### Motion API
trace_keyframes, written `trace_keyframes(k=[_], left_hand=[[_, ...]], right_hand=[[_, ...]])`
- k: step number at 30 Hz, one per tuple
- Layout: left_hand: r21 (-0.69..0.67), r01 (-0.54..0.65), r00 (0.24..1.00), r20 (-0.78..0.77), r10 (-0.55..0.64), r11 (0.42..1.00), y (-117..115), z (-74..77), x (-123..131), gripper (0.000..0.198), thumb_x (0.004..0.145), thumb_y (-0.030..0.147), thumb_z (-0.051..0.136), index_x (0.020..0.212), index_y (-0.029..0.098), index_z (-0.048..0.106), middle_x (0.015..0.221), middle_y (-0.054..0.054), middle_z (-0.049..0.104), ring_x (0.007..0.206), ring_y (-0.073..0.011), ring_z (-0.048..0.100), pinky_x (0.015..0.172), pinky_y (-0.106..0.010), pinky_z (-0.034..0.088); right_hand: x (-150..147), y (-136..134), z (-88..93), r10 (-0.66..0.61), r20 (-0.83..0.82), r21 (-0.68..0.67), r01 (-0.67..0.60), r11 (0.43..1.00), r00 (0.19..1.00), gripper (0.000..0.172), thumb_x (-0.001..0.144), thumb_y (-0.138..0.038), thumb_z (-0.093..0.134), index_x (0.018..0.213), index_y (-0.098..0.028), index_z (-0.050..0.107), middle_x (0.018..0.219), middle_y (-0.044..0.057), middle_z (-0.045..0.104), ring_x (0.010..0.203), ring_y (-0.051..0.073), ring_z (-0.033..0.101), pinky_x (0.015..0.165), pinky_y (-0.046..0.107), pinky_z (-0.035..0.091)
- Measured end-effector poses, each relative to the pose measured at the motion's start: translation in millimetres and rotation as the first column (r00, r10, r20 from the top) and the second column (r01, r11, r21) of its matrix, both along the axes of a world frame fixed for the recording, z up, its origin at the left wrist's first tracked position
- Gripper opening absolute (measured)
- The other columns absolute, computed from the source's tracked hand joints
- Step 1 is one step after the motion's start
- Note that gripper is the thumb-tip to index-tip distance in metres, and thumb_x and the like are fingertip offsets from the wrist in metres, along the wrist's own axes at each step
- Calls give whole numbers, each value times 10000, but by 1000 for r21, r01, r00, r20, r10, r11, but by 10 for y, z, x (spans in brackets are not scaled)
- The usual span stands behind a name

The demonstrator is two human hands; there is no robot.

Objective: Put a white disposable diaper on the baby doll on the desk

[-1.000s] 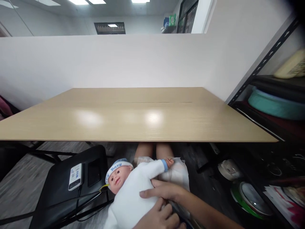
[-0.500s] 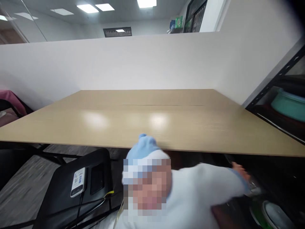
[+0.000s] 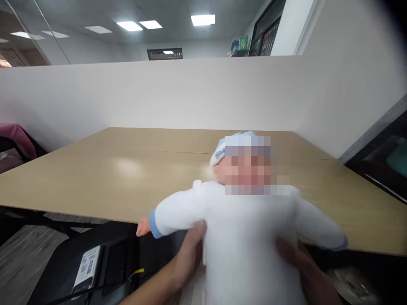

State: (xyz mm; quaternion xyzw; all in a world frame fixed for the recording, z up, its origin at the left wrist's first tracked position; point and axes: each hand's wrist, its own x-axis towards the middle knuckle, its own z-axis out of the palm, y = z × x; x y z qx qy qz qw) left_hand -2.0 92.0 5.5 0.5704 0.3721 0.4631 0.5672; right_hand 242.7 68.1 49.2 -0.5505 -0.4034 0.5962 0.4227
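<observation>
A baby doll point(image 3: 244, 237) in a white suit and a blue and white cap is held upright in front of me, over the near edge of the tan wooden table point(image 3: 111, 173). My left hand point(image 3: 187, 254) grips the doll's side under its outstretched arm. My right hand point(image 3: 295, 258) clasps the other side below the other arm, partly blurred. The doll's arms stick out to both sides.
A black chair point(image 3: 95, 267) stands at lower left with a white labelled device point(image 3: 86, 267) and a yellow-tipped cable on it. A white partition wall runs behind the table. A black metal shelf rack point(image 3: 381, 161) stands at the right.
The doll lay below the table edge a second ago; both hands have lifted it up and turned it upright in front of the table. The camera has tilted upward.
</observation>
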Motion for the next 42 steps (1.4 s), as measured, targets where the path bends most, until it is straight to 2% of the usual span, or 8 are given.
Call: trace_keyframes(k=[3, 6, 13, 21, 25, 31, 35, 42], left_hand=[[-205, -45, 973, 214, 89, 978, 233, 171, 53, 785, 954, 750, 478, 1437, 143, 593, 1401, -169, 687, 1369, -373, 604, 1191, -541, 462], [-402, -23, 923, 343, 174, 915, 393, 326, 38, 778, 834, 641, 751, 1400, 123, 619, 1399, -183, 690, 1363, -392, 607, 1213, -544, 434], [-311, 39, 993, 122, -1, 950, 841, 505, -150, 720, 852, 571, 789, 1425, 168, 625, 1480, -147, 636, 1441, -380, 533, 1263, -556, 359], [-204, -77, 994, 55, 89, 976, 1450, 561, -3, 694, 947, 571, 658, 1450, 100, 583, 1491, -139, 625, 1454, -340, 517, 1225, -440, 408], [-130, -98, 991, 82, 110, 987, 1745, 497, 62, 709, 988, 529, 581, 1494, 35, 518, 1480, -150, 627, 1453, -342, 498, 1179, -398, 428], [-260, -69, 967, 221, 129, 963, 2306, 188, 36, 740, 897, 582, 719, 1504, 197, 547, 1464, -144, 647, 1442, -369, 533, 1238, -448, 428], [-243, -58, 946, 297, 131, 968, 2624, 3, -5, 734, 876, 528, 770, 1480, 170, 555, 1460, -167, 648, 1438, -366, 540, 1271, -459, 383], [-248, -37, 933, 338, 122, 968, 3202, -82, -13, 643, 850, 447, 792, 1390, 139, 628, 1351, -184, 718, 1363, -396, 603, 1200, -492, 456]], right_hand=[[-228, 243, 36, -76, -142, -93, 64, 994, 987, 993, 759, -634, 783, 1609, -301, 392, 1404, 137, 700, 1300, 451, 643, 1048, 620, 574], [-303, 467, 47, -15, -95, -36, 12, 999, 995, 1004, 721, -679, 820, 1571, -292, 453, 1522, 126, 608, 1416, 418, 549, 1131, 586, 524], [-151, 965, -50, 45, 18, 102, -47, 994, 999, 948, 777, -717, 778, 1550, -260, 473, 1516, 125, 613, 1446, 384, 525, 1143, 563, 515], [-253, 1659, -140, 99, -133, 170, -76, 983, 986, 712, 912, -626, 693, 1481, -225, 545, 1439, 98, 680, 1325, 315, 646, 1105, 459, 563], [-307, 2064, -168, 123, -196, 251, -72, 965, 973, 678, 911, -569, 710, 1472, -220, 561, 1412, 68, 701, 1306, 298, 659, 1135, 438, 544], [-360, 2643, -404, 112, -191, 305, -49, 951, 975, 657, 847, -578, 784, 1378, -216, 648, 1367, 63, 730, 1355, 326, 616, 1222, 471, 456], [-408, 2922, -508, 138, -150, 350, -78, 934, 979, 666, 836, -617, 782, 1349, -203, 679, 1328, 89, 750, 1362, 350, 610, 1197, 467, 484], [-426, 3519, -650, 82, -40, 435, -56, 899, 996, 761, 837, -674, 753, 1432, -221, 609, 1427, 108, 688, 1449, 355, 525, 1218, 477, 447]])
